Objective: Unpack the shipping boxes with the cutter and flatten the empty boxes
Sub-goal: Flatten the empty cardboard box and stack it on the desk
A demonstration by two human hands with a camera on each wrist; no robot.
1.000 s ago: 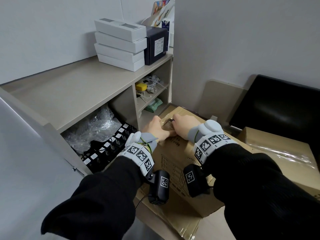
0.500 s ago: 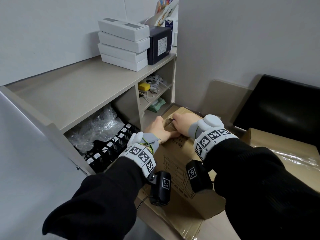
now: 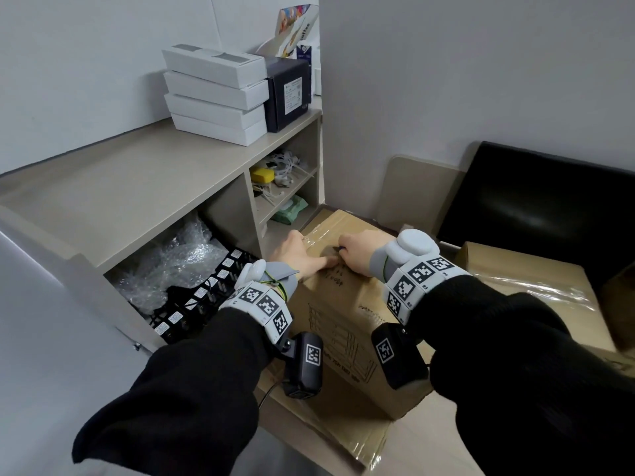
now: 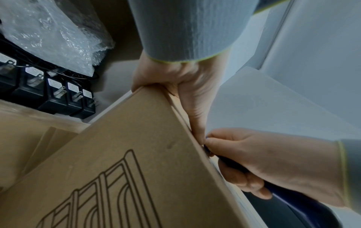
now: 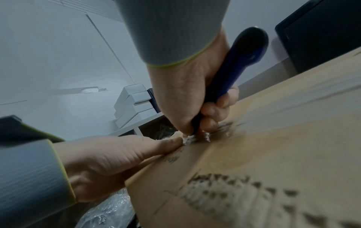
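The shipping box (image 3: 343, 304) stands at 4 o'clock from the shelf unit (image 3: 154, 187), its top taped shut. Your left hand (image 3: 298, 254) braces that top, fingers laid flat, thumb stretched out to 3 o'clock. There your right hand (image 3: 360, 255) is fisted round the cutter (image 5: 240, 61), tip down in the tape (image 3: 319, 235). You're slitting the seam, I'd say; next, draw the blade along it, away from that thumb.

Four white boxes (image 3: 214, 97), one dark box (image 3: 288, 94), two taped cardboard boxes (image 3: 343, 324), one cutter (image 5: 240, 66).
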